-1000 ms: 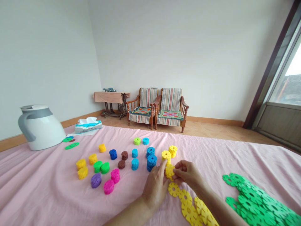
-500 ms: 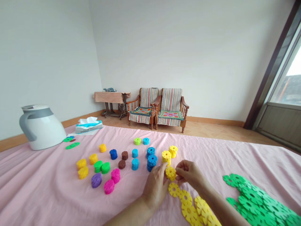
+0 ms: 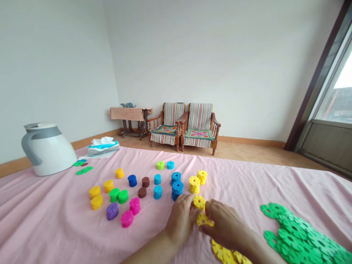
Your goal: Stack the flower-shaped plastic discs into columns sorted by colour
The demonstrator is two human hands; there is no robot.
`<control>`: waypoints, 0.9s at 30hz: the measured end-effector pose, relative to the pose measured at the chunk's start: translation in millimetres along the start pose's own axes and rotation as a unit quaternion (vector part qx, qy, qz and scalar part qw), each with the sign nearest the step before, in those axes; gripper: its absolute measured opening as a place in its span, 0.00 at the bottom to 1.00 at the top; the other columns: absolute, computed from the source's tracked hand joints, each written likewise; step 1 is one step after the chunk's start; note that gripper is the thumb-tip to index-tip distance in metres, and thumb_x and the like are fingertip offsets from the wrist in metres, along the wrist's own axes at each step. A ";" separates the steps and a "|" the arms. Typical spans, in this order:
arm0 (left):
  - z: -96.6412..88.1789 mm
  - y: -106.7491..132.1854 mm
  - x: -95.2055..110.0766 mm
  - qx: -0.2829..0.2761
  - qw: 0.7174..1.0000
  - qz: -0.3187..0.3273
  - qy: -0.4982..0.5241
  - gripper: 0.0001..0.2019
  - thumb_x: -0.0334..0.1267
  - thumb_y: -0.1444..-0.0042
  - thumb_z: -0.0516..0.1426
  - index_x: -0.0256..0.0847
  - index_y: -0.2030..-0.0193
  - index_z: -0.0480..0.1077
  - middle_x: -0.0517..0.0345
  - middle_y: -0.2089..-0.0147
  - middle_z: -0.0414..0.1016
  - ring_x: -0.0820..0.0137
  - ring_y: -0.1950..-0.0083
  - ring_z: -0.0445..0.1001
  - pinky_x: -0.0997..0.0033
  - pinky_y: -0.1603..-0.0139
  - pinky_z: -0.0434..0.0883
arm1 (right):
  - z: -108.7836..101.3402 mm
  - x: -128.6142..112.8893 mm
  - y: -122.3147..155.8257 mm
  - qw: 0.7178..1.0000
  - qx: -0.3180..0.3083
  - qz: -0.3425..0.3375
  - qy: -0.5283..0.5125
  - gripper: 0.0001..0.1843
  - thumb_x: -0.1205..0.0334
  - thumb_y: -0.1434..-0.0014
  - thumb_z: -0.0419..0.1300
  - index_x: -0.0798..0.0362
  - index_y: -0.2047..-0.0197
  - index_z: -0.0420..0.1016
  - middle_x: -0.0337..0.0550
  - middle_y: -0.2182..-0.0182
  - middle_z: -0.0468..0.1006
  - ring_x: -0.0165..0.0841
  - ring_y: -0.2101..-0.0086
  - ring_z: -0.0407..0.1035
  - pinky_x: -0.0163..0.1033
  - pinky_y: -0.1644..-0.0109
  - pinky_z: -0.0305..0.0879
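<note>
My left hand (image 3: 181,219) pinches a small stack of yellow snowflake discs (image 3: 199,202) just above the pink cloth. My right hand (image 3: 224,225) reaches down beside it, fingertips closed on a flat yellow disc (image 3: 202,219) lying at the head of a row of yellow discs (image 3: 225,255). Two finished yellow stacks (image 3: 194,184) stand just beyond my hands, with blue stacks (image 3: 177,187) to their left.
Many short coloured stacks (image 3: 123,196) dot the pink tablecloth (image 3: 55,227) at centre left. A pile of green discs (image 3: 299,234) lies at right. A white kettle (image 3: 46,148) and a tissue pack (image 3: 103,146) sit at far left. Two wooden chairs (image 3: 184,126) stand by the wall.
My right hand has let go of the yellow stack and dropped toward me onto a flat yellow disc. The left hand has lowered slightly, keeping the stack.
</note>
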State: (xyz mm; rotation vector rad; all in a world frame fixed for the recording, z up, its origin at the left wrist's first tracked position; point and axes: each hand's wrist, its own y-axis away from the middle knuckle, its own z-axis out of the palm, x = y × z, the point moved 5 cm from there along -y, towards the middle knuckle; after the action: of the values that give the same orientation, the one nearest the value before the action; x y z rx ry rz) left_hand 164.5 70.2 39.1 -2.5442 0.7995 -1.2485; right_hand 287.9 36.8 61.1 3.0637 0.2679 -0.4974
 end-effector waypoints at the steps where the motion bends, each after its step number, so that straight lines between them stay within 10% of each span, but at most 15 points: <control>1: -0.4 -0.1 0.8 0.001 1.000 0.001 0.001 0.13 0.39 0.43 0.54 0.39 0.52 0.68 0.55 0.61 0.72 0.64 0.58 0.68 0.66 0.57 0.64 | 3.5 -1.6 0.4 1.000 0.001 0.006 0.010 0.12 0.59 0.52 0.56 0.56 0.64 0.70 0.51 0.63 0.75 0.41 0.62 0.68 0.42 0.59 0.58; 10: 2.3 0.2 -4.4 0.005 1.000 -0.006 0.002 0.16 0.31 0.47 0.55 0.41 0.50 0.68 0.55 0.56 0.72 0.63 0.54 0.67 0.63 0.52 0.65 | 0.0 16.0 -9.7 0.992 -0.016 0.022 -0.123 0.03 0.66 0.57 0.56 0.54 0.75 0.64 0.42 0.73 0.73 0.32 0.70 0.67 0.35 0.69 0.58; 19: 3.0 1.9 -4.8 0.011 1.000 -0.014 0.020 0.26 0.29 0.47 0.53 0.43 0.40 0.57 0.53 0.48 0.70 0.63 0.48 0.66 0.61 0.48 0.65 | 7.3 37.7 -29.3 0.872 -0.027 0.165 -0.459 0.11 0.59 0.50 0.55 0.55 0.80 0.64 0.37 0.83 0.72 0.20 0.87 0.57 0.28 0.85 0.46; 27: 6.8 1.7 -10.7 0.017 1.000 -0.005 0.009 0.27 0.26 0.49 0.53 0.43 0.41 0.58 0.53 0.46 0.69 0.63 0.45 0.65 0.61 0.46 0.65 | 20.8 31.9 -30.8 0.849 -0.031 0.192 -0.490 0.18 0.61 0.44 0.51 0.55 0.84 0.64 0.34 0.92 0.65 0.20 0.92 0.54 0.26 0.89 0.46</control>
State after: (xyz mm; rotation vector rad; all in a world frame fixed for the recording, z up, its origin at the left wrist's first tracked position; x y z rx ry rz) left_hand 163.8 74.2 27.0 -2.5167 0.7645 -1.2788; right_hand 305.9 71.3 31.3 2.2661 -0.3433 -1.7958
